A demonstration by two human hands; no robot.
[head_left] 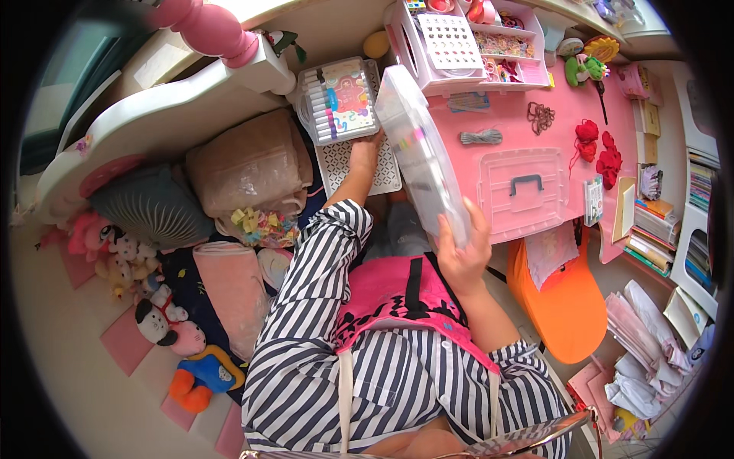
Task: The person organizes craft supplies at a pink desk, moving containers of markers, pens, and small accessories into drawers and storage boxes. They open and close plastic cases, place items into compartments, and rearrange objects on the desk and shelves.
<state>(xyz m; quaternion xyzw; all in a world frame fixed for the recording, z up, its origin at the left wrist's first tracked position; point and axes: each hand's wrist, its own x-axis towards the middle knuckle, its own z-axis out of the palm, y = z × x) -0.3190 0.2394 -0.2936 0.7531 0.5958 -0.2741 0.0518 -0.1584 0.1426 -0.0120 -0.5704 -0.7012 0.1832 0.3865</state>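
From the head camera, looking straight down, the person's two hands carry a long clear plastic box (419,149), tilted on its edge between the pink desk (520,115) and a white lattice basket (359,164). The right hand (462,256) is clamped on the near end of the box, fingers wrapped over its edge and thumb behind. The left hand (367,145) reaches up along the far side — its fingers are hidden behind the box, so whether they are closed on it cannot be told. Just left of the box, a marker set (336,99) in a clear case lies on top of the basket. On the desk, a translucent lid with a dark handle (524,187) lies flat near red yarn pom-poms (600,149), with a white organiser of small compartments (466,42) at the far edge. An orange chair (566,302) stands below the desk.
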